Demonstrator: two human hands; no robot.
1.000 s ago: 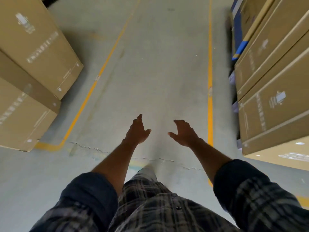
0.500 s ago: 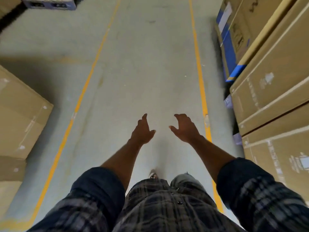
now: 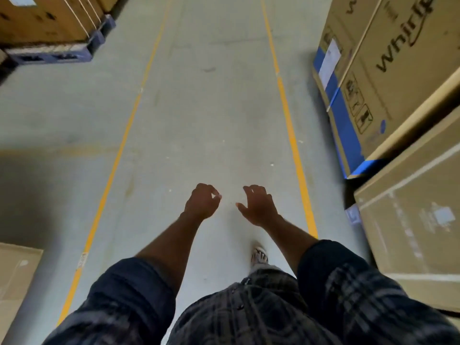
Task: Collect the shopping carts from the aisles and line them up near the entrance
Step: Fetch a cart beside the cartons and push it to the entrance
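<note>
Head view, warehouse aisle. Both arms are held out ahead over the floor point(image 3: 211, 115), between two yellow lines point(image 3: 119, 155).

Change noted against the frames a second and half a second back: the boxes at the left have slid out of view, a pallet point(image 3: 52, 54) with cartons now shows at upper left, and a printed box point(image 3: 388, 78) has come in at the right. Forward walking down the aisle is inferred; one foot point(image 3: 259, 256) is seen ahead of the body.

Hands: the left hand point(image 3: 201, 204) is now more curled than before, fingers bent inward, nothing held. The right hand point(image 3: 258, 206) is half open, fingers hooked, thumb out, nothing held. The two are near each other, not touching.

Carts: none in view; their location cannot be told from this frame.

Judgement: search stage only, no cart collected yet. The pose suggests readiness for a handle, but no handle is seen. The stacked boxes point(image 3: 410, 220) at the right stand close to the path.
</note>
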